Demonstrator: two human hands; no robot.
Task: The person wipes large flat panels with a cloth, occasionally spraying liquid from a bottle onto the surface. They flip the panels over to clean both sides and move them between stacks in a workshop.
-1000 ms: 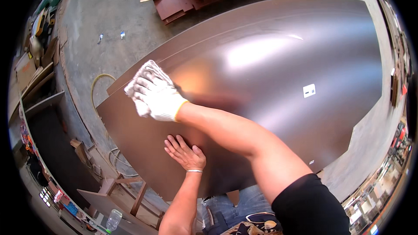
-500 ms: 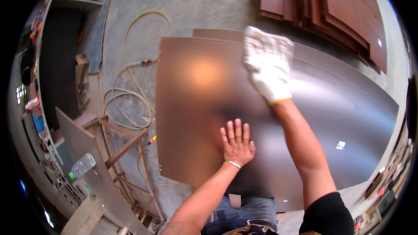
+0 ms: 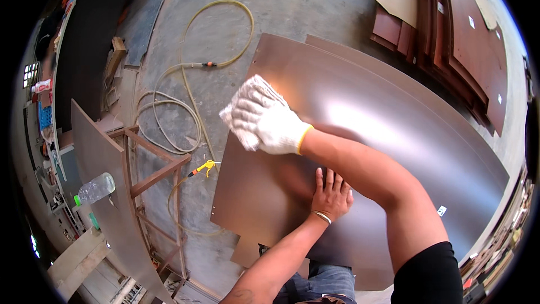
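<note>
A large glossy brown board (image 3: 394, 129) lies flat in front of me, on top of another board of the same kind. My right hand (image 3: 264, 118) wears a white knitted glove with a yellow cuff. It presses a wad of white cloth (image 3: 226, 115) onto the board near its left edge. My left hand (image 3: 333, 192) is bare, with a thin bracelet at the wrist. It lies flat on the board with its fingers spread, just below my right forearm.
A yellow air hose (image 3: 185, 107) coils on the concrete floor to the left, with a yellow blow gun (image 3: 203, 166) by the board's edge. A rusty metal frame (image 3: 154, 169), a leaning grey panel (image 3: 104, 152) and a plastic bottle (image 3: 95, 187) stand at left. Brown boards (image 3: 450, 28) are stacked upper right.
My gloved right hand has swept from the far middle of the board back toward its left edge. My left hand stays flat on the board. My head has turned a little.
</note>
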